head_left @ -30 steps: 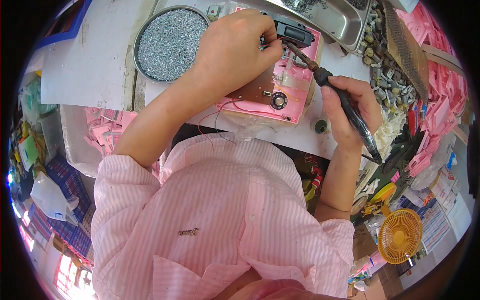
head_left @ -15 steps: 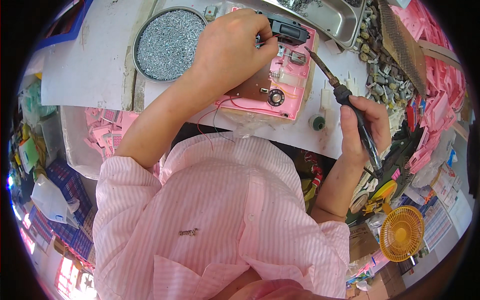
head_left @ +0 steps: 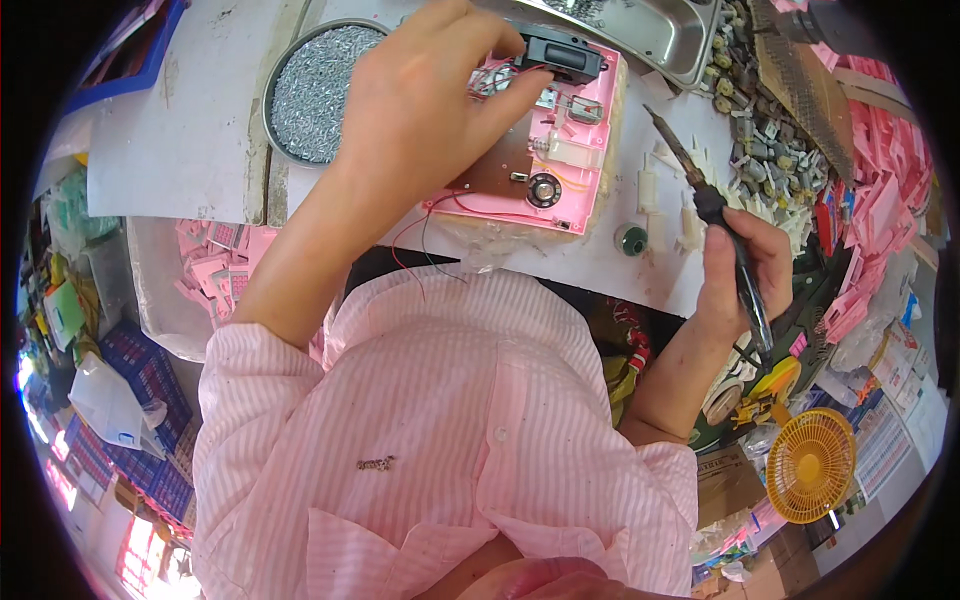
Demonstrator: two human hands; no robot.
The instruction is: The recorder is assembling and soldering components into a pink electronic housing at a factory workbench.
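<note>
My left hand [head_left: 425, 95] reaches over a pink plastic case [head_left: 585, 165]. Its thumb and forefinger close on the left end of a black plastic housing [head_left: 562, 55] at the case's far edge; thin red wires run beside the thumb, and the other fingertips are hidden. Inside the case are a brown circuit board [head_left: 495, 170], a small round black part [head_left: 543, 190] and a clear plastic piece [head_left: 573, 152]. My right hand [head_left: 745, 265] is wrapped round the dark handle of a soldering iron [head_left: 712, 205]. The iron's tip points up and left, apart from the case.
A round metal tin [head_left: 315, 110] of small screws stands left of the case. At the back is a steel tray [head_left: 668, 40]. Small motors [head_left: 770, 150] and pink parts [head_left: 875, 230] are heaped on the right. A small green-topped round thing [head_left: 631, 239] lies near the table edge.
My right hand has moved the soldering iron right, away from the case. My left hand has shifted left and its thumb and forefinger have spread apart. The case and housing sit slightly further left.
</note>
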